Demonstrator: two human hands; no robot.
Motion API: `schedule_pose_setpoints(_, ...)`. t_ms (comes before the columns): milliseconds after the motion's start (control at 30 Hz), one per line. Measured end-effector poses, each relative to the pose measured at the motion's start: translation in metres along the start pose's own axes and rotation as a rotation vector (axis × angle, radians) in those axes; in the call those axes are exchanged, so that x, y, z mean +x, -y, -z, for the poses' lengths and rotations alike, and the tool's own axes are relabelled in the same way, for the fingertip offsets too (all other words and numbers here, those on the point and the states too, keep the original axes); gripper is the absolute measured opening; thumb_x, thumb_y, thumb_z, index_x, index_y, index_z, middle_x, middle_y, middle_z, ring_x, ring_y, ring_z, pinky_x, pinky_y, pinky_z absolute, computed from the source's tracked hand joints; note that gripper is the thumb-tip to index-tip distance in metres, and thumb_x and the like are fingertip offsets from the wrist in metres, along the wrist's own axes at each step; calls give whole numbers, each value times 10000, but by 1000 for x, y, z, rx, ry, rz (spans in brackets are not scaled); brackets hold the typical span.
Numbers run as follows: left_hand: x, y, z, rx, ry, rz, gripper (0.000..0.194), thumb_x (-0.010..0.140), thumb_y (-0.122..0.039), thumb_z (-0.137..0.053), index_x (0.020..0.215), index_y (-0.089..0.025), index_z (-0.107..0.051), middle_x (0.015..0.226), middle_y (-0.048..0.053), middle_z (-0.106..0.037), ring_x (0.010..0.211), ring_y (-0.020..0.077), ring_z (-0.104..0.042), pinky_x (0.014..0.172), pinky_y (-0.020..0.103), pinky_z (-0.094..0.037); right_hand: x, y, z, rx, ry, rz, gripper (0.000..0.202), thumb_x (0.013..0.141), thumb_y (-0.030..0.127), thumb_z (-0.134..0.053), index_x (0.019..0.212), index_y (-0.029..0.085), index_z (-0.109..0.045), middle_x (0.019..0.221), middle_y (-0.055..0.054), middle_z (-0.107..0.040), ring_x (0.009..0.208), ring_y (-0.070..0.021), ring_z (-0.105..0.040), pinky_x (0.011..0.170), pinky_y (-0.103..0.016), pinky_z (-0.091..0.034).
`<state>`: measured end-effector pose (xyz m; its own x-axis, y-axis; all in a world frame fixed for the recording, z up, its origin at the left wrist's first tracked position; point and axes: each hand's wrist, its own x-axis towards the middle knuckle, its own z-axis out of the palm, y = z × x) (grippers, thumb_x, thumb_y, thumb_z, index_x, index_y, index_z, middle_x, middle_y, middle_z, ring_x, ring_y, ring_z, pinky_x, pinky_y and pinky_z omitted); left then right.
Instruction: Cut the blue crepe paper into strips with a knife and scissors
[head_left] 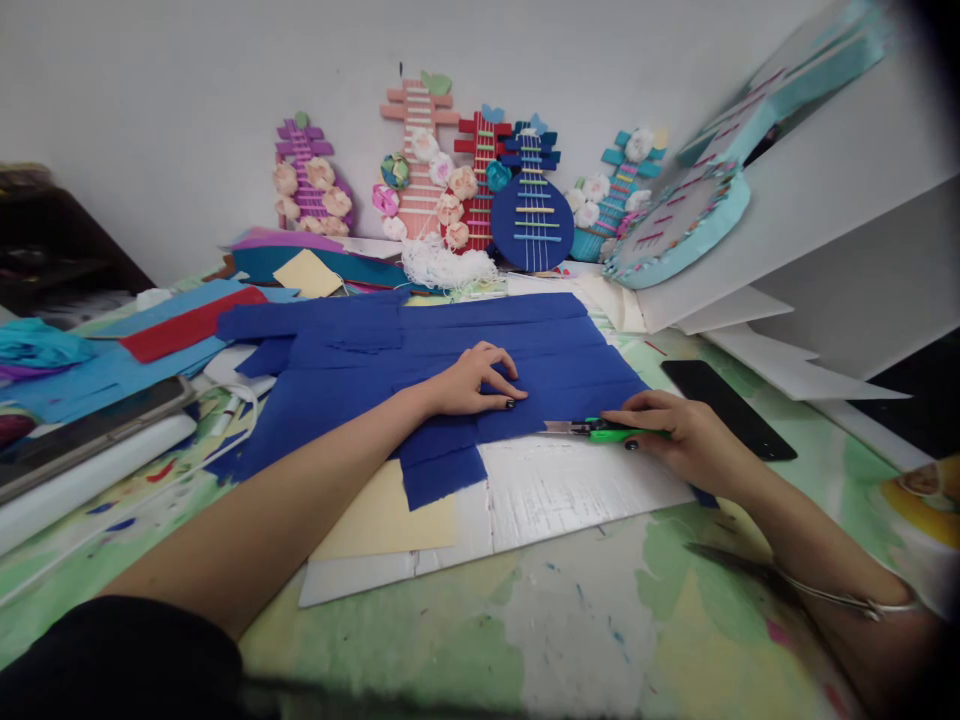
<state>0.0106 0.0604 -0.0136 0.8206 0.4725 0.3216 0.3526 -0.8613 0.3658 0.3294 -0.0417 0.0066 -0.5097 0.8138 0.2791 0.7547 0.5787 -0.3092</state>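
Observation:
Deep blue crepe paper [517, 345] lies in overlapping sheets across the middle of the table. My left hand [480, 380] rests on it, fingers apart and fingertips pressing on the paper; nothing is held there. A green utility knife [606, 434] is gripped in my right hand [675, 435], its blade pointing left along the front edge of the blue paper. Under that edge sits a white board [570, 485] with a scored surface. Left of it, a pale yellow sheet [382, 515] lies partly beneath a loose blue flap [444, 475].
A black flat bar [724, 410] lies right of the paper. Scissors [731, 560] are partly hidden by my right forearm. A phone [97, 430] is at left. Decorated paper lutes [532, 225] lean on the back wall, near a white string tangle [446, 263]. White boards [787, 250] stand at right.

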Motion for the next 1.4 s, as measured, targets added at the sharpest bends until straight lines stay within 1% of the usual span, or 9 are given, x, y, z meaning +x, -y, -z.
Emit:
schedule_pose_setpoints(133,0,-1,0,4,4,11,225,857,-379,-641,1051,-305,-728,1132,67,-578,1084,240,-446,991,422,-318,0,2,-1,-17,-17,10,462,772,67,-475,1105,261,-731,1007,-79,-669,825,-188,-650,740,-326,-530)
schedule_pose_setpoints(300,0,-1,0,4,12,24,226,848,-367,-652,1055,-314,-725,1146,68,-572,1097,246,-435,986,429,-321,-5,1,4,-1,-10,1,455,779,92,-457,1099,255,-736,1009,-81,-670,807,-182,-647,701,-312,-527)
schedule_pose_setpoints(433,0,-2,0,-1,14,34,223,851,-381,-650,1055,-332,-722,1147,64,-570,1097,248,-432,979,436,-323,-9,-3,7,0,-1,-8,455,777,114,-474,1123,270,-724,1027,-73,-675,848,-197,-646,736,-331,-527)
schedule_pose_setpoints(567,0,-2,1,-11,16,33,220,855,-385,-650,1054,-327,-723,1141,62,-566,1094,241,-431,980,425,-318,-9,-4,6,-9,-13,-12,452,780,119,-485,1133,278,-718,1045,-71,-668,868,-208,-641,756,-345,-525)
schedule_pose_setpoints(667,1,0,1,-17,19,31,216,860,-395,-643,1047,-324,-726,1135,58,-565,1086,236,-431,980,419,-312,-6,-1,4,-18,-14,-8,457,782,106,-469,1132,259,-720,1037,-79,-661,858,-206,-635,757,-347,-518)
schedule_pose_setpoints(833,1,1,0,-19,22,34,209,870,-378,-633,1049,-324,-726,1130,58,-570,1081,234,-434,981,413,-311,-2,6,3,-17,28,-15,456,792,100,-462,1145,242,-713,1044,-94,-654,843,-208,-634,739,-351,-519)
schedule_pose_setpoints(1067,1,-1,0,-12,14,27,220,836,-358,-670,1045,-316,-729,1133,62,-569,1071,238,-442,980,422,-323,1,11,-2,-16,9,2,456,794,93,-464,1124,273,-722,1018,-80,-668,846,-208,-640,779,-359,-522)
schedule_pose_setpoints(1267,0,-1,0,-2,10,32,222,830,-344,-679,1045,-322,-727,1137,63,-571,1085,241,-438,986,425,-317,-3,9,2,-8,22,-13,456,771,99,-470,1095,275,-738,1000,-76,-673,799,-192,-644,714,-333,-526)
schedule_pose_setpoints(1400,1,0,0,-1,14,37,223,823,-342,-689,1042,-322,-727,1143,61,-569,1083,240,-439,982,424,-319,-7,5,5,1,38,-32,476,755,104,-474,1124,271,-725,1009,-71,-672,796,-185,-647,690,-314,-525)
